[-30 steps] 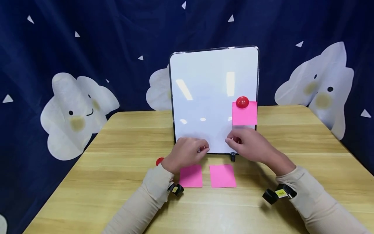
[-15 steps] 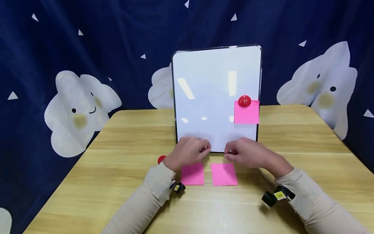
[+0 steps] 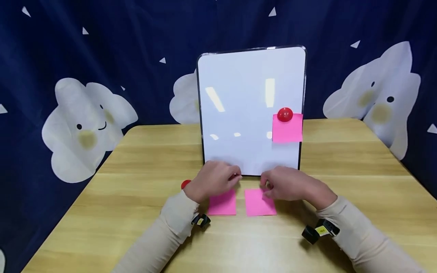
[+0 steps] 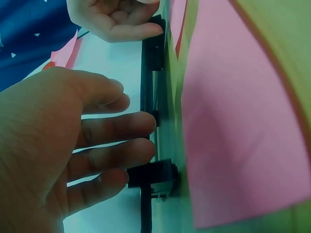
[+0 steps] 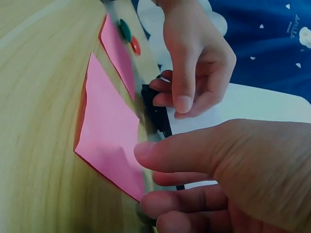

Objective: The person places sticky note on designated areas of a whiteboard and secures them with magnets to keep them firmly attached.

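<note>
In the head view my left hand (image 3: 214,180) is at the foot of a whiteboard (image 3: 250,91), just above the left pink sticky note (image 3: 222,204). Its fingers are loosely bent with nothing between them, as the left wrist view shows. My right hand (image 3: 290,184) is over the far right corner of the other pink note (image 3: 258,204). In the right wrist view, its thumb (image 5: 170,154) reaches that note's edge; whether they touch, I cannot tell. A third note (image 3: 288,131) is on the board's right side under a red round magnet (image 3: 285,114).
A red magnet (image 3: 186,184) lies on the wooden table (image 3: 102,227) beside my left forearm. Next to it a green magnet (image 5: 125,30) shows in the right wrist view. Black feet (image 4: 153,177) support the board. A dark blue curtain (image 3: 143,30) hangs behind.
My right hand has come down from the board toward the right pink note. My left hand stays in nearly the same place by the board's lower edge. The head view has shifted slightly.
</note>
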A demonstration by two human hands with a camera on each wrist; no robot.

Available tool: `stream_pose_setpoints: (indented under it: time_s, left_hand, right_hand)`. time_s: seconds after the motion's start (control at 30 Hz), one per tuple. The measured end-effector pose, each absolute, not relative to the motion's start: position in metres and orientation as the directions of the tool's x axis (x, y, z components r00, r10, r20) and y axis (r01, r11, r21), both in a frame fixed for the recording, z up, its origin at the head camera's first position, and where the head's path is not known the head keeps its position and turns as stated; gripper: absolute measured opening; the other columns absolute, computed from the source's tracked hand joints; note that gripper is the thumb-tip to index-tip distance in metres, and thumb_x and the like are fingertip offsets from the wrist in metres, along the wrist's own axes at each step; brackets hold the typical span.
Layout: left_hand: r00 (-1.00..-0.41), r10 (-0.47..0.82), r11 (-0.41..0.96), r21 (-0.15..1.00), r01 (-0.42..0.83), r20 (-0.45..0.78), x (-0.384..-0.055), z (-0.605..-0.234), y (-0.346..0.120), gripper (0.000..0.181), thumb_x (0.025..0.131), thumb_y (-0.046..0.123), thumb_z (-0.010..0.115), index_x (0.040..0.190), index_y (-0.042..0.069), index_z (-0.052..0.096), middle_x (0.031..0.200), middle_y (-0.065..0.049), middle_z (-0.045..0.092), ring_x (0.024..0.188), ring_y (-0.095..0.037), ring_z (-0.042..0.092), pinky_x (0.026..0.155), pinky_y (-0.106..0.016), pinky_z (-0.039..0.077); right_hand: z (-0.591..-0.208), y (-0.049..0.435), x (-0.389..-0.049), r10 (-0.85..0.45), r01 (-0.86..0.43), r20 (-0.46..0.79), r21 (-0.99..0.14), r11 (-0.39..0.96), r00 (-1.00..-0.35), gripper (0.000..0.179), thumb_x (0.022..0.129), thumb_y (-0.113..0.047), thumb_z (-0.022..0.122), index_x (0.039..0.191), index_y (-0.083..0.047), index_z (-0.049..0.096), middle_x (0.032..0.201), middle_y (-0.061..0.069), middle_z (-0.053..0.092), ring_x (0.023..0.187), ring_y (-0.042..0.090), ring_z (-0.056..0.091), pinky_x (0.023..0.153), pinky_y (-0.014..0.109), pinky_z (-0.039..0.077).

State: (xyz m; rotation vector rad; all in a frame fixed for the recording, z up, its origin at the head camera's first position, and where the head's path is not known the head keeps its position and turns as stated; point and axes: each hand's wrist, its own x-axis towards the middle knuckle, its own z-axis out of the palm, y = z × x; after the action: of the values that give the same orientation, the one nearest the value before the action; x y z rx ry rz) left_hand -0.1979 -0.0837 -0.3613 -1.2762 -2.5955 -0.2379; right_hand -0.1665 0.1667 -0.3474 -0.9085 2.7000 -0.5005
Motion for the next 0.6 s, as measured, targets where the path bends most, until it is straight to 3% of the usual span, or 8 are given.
stream_pose_setpoints:
  time_s: [0.3,0.6]
  left_hand:
    - [-0.625,0.728,0.643,0.036,0.765,0.281,-0.195,-0.361,-0.101,0.014,0.098,0.03,0.064,0.093,0.024,0.076,0.075,0.015,0.063,0.064,-0.003,0.053,0.056,-0.022,0.042]
    - [-0.634,0.712,0.653,0.045,0.756,0.302,-0.197,-0.353,-0.129,0.012,0.096,0.028,0.068,0.091,0.021,0.075,0.072,0.012,0.061,0.06,-0.004,0.051,0.053,-0.022,0.042]
  right_hand:
    - [-0.347,0.161,-0.159,-0.562,-0.458,-0.224,-0.383,0.802,-0.797,0.02,0.082,-0.025,0.084,0.096,-0.018,0.071,0.08,-0.008,0.059,0.075,0.014,0.053,0.068,0.033,0.047]
    - [-0.346,0.163,-0.16,-0.547,-0.47,-0.209,-0.326,0.821,-0.811,0.018,0.083,-0.023,0.083,0.092,-0.021,0.068,0.076,-0.009,0.056,0.072,0.013,0.052,0.066,0.033,0.046]
